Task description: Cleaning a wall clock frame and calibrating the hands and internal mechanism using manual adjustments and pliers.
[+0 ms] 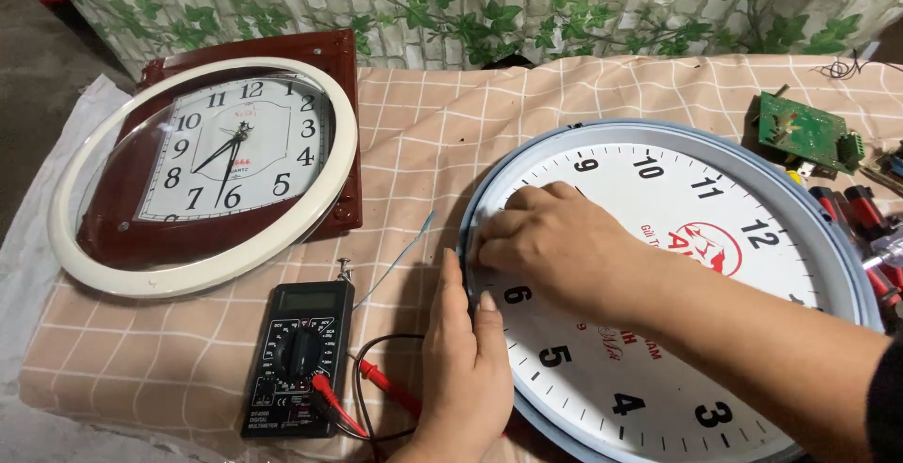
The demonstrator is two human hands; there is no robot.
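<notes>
A big round wall clock [715, 331] with a pale blue rim and white dial lies face up on the checked cloth. My right hand [555, 242] rests on the dial at its left edge, fingers curled onto the rim. My left hand [461, 350] presses flat against the outside of that same rim from below, fingers together, thumb on the dial. Neither hand holds a separate thing; both bear on the clock.
A dark red square clock [235, 157] lies at the left under a loose cream ring with glass [66, 199]. A black multimeter [299, 359] with red and black leads sits by my left hand. A green circuit board [801, 132] and red-handled tools [851, 214] lie at the right.
</notes>
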